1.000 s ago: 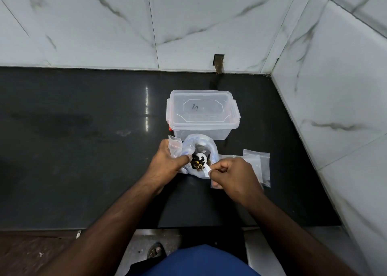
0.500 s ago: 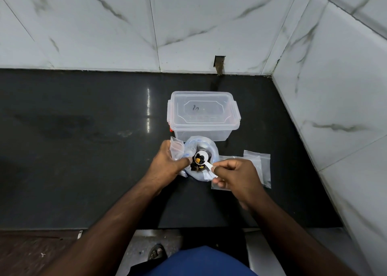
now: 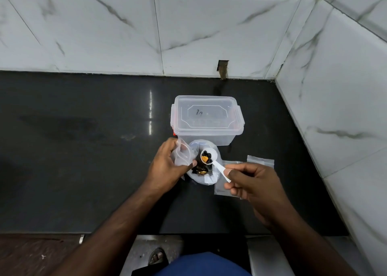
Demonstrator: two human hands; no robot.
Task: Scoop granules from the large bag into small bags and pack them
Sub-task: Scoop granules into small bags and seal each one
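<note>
Spoon now lifted clear of large bag, loaded with dark and orange granules; right hand pinching handle; left hand gripping small bag just left of scoop; transfer looks next

Bare forearms, no sleeves; blue garment; sandal.

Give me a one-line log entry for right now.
step: scoop loaded, above large bag | right hand: holds scoop | left hand: holds small bag | box: lid on
</note>
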